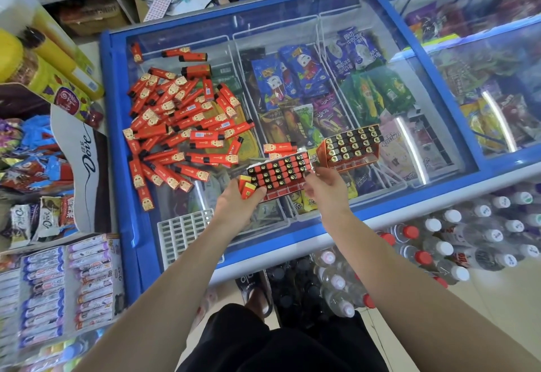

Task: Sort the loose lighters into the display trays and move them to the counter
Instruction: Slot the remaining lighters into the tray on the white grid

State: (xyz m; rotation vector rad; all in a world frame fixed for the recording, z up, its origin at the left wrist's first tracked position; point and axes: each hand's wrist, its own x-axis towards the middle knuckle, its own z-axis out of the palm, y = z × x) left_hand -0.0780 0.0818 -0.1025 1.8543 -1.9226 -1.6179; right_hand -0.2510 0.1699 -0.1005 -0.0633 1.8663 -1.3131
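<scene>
Looking down past our forearms, we see packs of bottled water (456, 243) on the floor against the chest freezer (117, 143), and an empty white grid tray (183, 232) lying on the near left of its glass lid. Just beyond, our left hand (234, 200) curls around a couple of red lighters (248, 188) while its fingers also meet the near left corner of a display tray (279, 171) filled with upright lighters. Our right hand (326, 186) grips the same tray at its near right corner, fingers tucked under it. The tray looks lifted off the glass, though we cannot tell for sure. Just right of it sits a second filled tray (352, 145), tilted. Farther left a big heap of loose lighters (178, 126) sprawls across the glass, with wrapped ice creams (292, 79) visible beneath.
</scene>
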